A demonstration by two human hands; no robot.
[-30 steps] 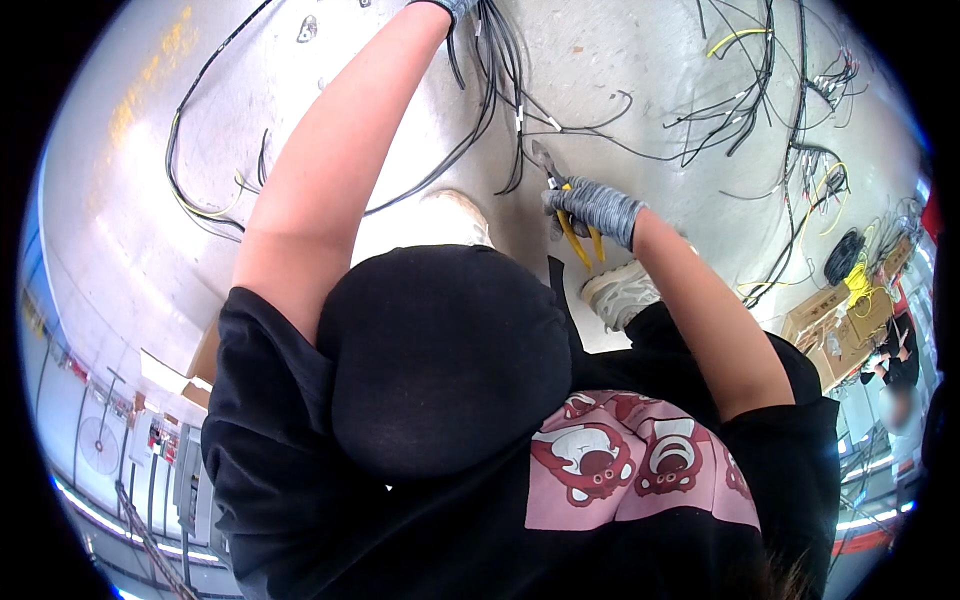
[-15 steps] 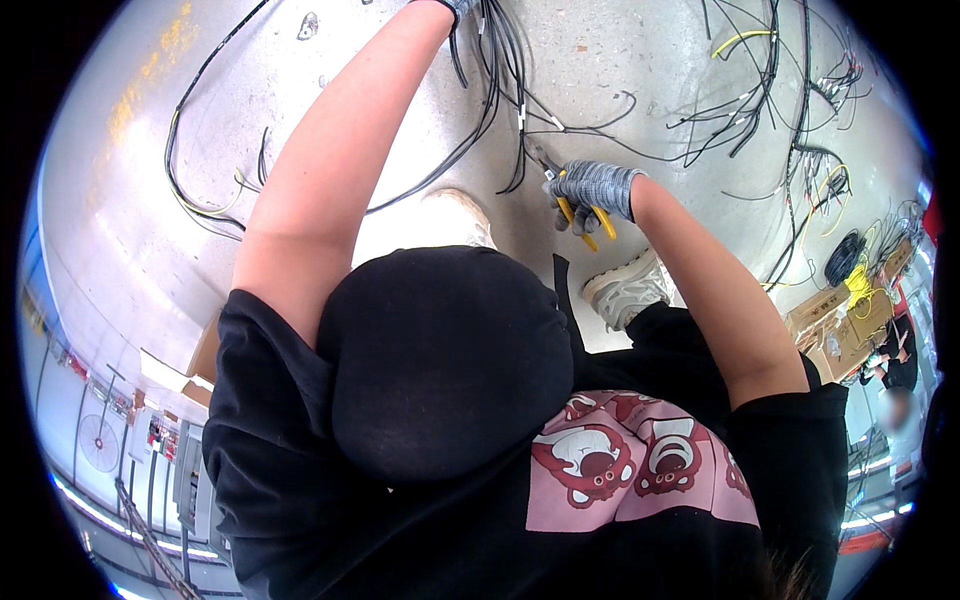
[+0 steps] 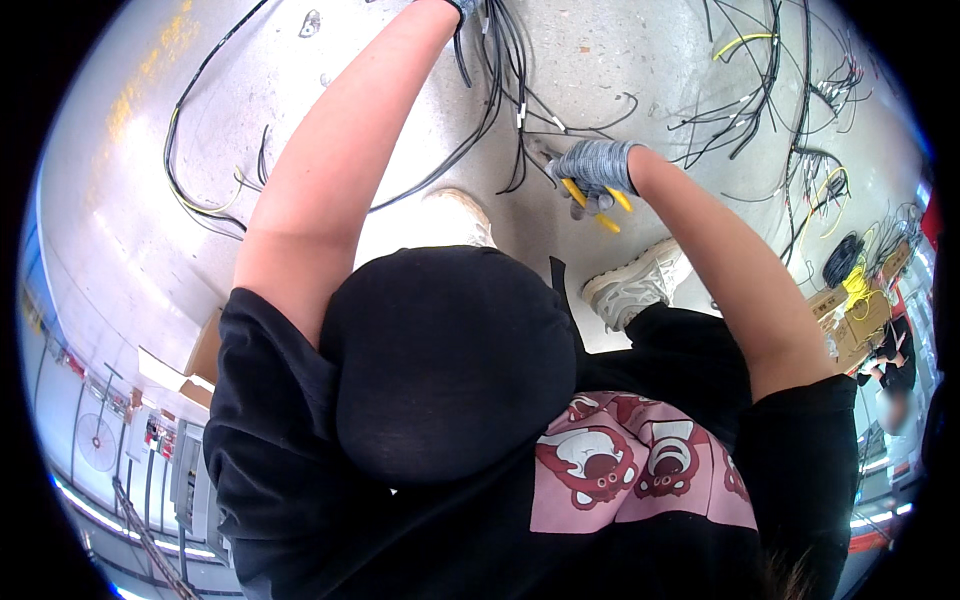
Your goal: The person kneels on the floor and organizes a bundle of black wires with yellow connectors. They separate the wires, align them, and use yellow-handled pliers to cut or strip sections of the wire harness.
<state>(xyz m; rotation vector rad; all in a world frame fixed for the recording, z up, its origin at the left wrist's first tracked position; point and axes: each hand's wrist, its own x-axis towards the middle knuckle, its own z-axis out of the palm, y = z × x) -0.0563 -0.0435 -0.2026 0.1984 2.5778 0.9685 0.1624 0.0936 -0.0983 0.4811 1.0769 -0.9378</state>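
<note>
Head view: right hand (image 3: 597, 168), gloved, is closed on yellow-handled pliers (image 3: 590, 195) whose nose points up-left at the black wire bundle (image 3: 497, 75), gripped above by the left hand (image 3: 462, 6) at the frame's top edge.

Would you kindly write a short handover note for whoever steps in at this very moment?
Left hand: gloved, at the top edge, gripping the bundle of black wires.
Right hand: gloved, closed on the yellow-handled pliers, whose nose is at the wires hanging from the bundle.
Around: loose wires strewn over the grey floor; shoes below the hands.
Done: cannot tell how many wires are finished.
Left: the wire at the pliers' nose; whether it is cut does not show.
</note>
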